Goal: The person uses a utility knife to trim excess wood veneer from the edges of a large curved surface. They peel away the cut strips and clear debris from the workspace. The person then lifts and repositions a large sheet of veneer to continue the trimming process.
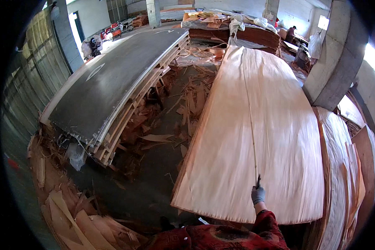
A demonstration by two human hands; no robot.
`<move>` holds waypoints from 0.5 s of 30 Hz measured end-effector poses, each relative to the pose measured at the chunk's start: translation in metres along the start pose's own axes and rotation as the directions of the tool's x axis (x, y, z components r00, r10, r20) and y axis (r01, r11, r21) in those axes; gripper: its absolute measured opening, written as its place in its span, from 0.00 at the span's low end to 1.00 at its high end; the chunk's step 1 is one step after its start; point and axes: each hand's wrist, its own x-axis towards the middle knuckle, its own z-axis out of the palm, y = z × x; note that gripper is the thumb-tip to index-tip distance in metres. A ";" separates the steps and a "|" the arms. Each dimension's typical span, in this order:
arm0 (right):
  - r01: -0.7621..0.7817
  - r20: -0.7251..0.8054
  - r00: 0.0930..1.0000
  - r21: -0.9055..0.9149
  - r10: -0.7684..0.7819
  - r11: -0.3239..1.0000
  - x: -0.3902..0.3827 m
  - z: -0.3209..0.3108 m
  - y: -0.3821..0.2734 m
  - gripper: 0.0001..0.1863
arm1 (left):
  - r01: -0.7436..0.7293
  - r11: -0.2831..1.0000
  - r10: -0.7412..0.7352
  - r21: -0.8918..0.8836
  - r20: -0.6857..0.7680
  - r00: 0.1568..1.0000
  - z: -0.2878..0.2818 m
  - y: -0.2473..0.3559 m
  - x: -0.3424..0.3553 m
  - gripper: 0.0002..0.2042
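Observation:
My right hand [258, 194], in a grey glove below a red patterned sleeve, is closed on the dark grip [258, 181] at the near end of a long, thin, pale stick [251, 125]. The stick lies lengthwise along or just over a large stack of pale pinkish wood veneer sheets [212, 175], reaching toward its far end. The hand is over the near part of the top sheet; whether it touches the sheet I cannot tell. My left hand is not in view.
A dark-topped platform [108, 83] on wooden slats stands left. Veneer scraps [191, 100] litter the floor between. More sheets [333, 175] stand at right beside a concrete pillar [333, 62]. Behind are covered stacks [233, 35] and a seated person [291, 35]; scrap piles [79, 225] lie near left.

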 end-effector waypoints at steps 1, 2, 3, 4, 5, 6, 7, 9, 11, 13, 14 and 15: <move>0.046 -0.056 0.998 0.061 -0.042 0.997 -0.006 -0.003 -0.003 0.15 | -0.010 1.000 0.010 0.005 -0.001 1.000 -0.004 -0.010 0.006 0.15; 0.034 -0.029 0.999 0.029 -0.033 0.999 -0.014 0.001 -0.009 0.15 | -0.019 1.000 0.019 0.008 0.001 1.000 -0.008 -0.022 0.013 0.15; 0.046 -0.048 0.998 0.005 -0.046 0.999 -0.026 0.003 -0.013 0.16 | -0.027 1.000 0.027 0.010 0.002 1.000 -0.011 -0.036 0.018 0.15; 0.054 0.015 0.998 -0.069 -0.053 0.996 -0.041 0.009 -0.018 0.16 | -0.054 0.998 0.054 0.019 0.004 0.999 -0.013 -0.051 0.024 0.16; 0.047 0.067 0.997 -0.156 -0.037 0.987 -0.055 0.014 -0.024 0.16 | -0.091 0.995 0.091 0.042 0.008 0.996 -0.015 -0.067 0.029 0.16; 0.031 0.076 0.997 -0.062 -0.026 0.998 -0.065 0.019 -0.032 0.14 | -0.141 0.987 0.141 0.076 0.004 0.990 -0.016 -0.080 0.034 0.16; -0.006 0.089 0.996 0.013 0.005 1.000 -0.074 0.026 -0.045 0.12 | -0.193 0.973 0.195 0.129 -0.004 0.981 -0.021 -0.097 0.039 0.16; -0.072 0.140 0.989 0.174 0.048 0.982 -0.090 0.033 -0.064 0.09 | -0.362 0.873 0.385 0.327 -0.008 0.923 -0.030 -0.129 0.045 0.16; 0.011 -0.027 1.000 0.165 -0.007 0.986 -0.100 0.042 -0.083 0.10 | -0.463 0.737 0.551 0.492 -0.040 0.833 -0.046 -0.158 0.051 0.16; -0.055 -0.045 0.997 0.266 0.069 0.963 -0.114 0.048 -0.092 0.13 | -0.315 0.941 0.333 0.120 -0.172 0.927 -0.064 -0.175 0.061 0.16; -0.045 -0.056 0.997 0.187 0.057 0.981 -0.126 0.057 -0.094 0.13 | -0.109 0.929 0.017 -0.354 -0.253 0.967 -0.072 -0.180 0.066 0.16; -0.080 0.001 0.997 0.062 0.080 0.995 -0.137 0.067 -0.096 0.13 | 0.115 0.670 -0.284 -0.733 -0.110 0.952 -0.081 -0.187 0.071 0.16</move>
